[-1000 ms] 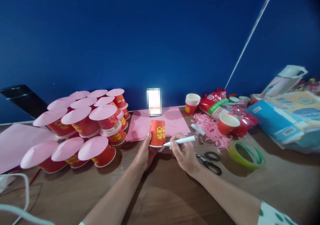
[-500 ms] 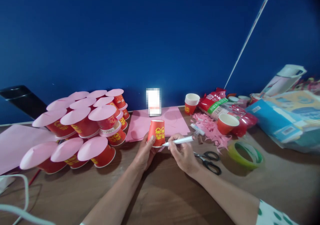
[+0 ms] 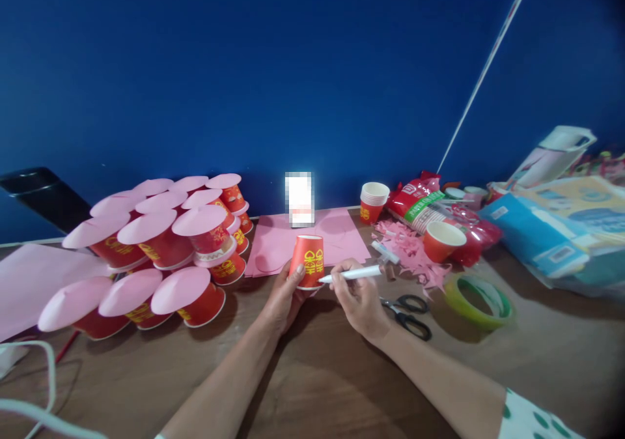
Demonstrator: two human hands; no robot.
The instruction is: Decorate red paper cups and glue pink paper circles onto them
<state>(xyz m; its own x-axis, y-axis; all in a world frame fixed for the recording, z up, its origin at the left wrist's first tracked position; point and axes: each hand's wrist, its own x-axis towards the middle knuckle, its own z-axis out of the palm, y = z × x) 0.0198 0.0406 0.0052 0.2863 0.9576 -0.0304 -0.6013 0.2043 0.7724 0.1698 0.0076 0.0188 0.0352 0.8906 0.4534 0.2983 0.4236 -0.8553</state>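
Observation:
A red paper cup (image 3: 308, 263) with yellow characters is upside down in my left hand (image 3: 286, 299), the thumb pressed on its side and the other fingers behind it. My right hand (image 3: 359, 302) pinches a white marker pen (image 3: 356, 273), its tip at the cup's lower right edge. Whether the tip touches the cup I cannot tell. Pink paper sheets (image 3: 263, 250) lie behind the cup. Black-handled scissors (image 3: 413, 315) rest on the table just right of my right hand.
Several red cups topped with pink paper cones (image 3: 180, 289) stand stacked at left. To the right are a stack of cups (image 3: 374, 203), pink paper scraps (image 3: 415, 256), a cup bag (image 3: 420, 198), a loose cup (image 3: 443, 240), a tape roll (image 3: 476, 322) and a blue package (image 3: 537, 230). A white cable (image 3: 51, 374) loops at lower left.
The cup has shifted very slightly right and down in my left hand. The pen tip has moved a little right and up along the cup's lower edge.

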